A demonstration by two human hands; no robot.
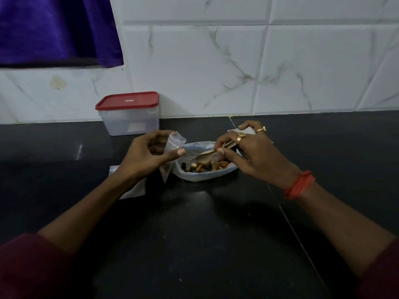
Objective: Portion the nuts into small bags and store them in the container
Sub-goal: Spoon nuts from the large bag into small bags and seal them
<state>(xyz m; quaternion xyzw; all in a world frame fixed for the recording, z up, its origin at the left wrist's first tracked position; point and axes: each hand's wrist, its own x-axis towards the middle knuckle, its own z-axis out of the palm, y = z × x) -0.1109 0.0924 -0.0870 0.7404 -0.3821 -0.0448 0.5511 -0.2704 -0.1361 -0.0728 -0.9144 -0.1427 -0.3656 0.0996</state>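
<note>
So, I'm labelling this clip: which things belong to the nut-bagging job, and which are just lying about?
Job: small clear plastic bag in left hand; brown spoon in right hand; open plastic bag of mixed nuts; clear plastic container with red lid; spare flat clear bags.
Lying about: purple cloth hanging top left.

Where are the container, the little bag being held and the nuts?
container (129, 124): head view, on its clear front wall.
small bag (177, 140): head view, on its open top end.
nuts (200, 167): head view, on the heap's middle.
</note>
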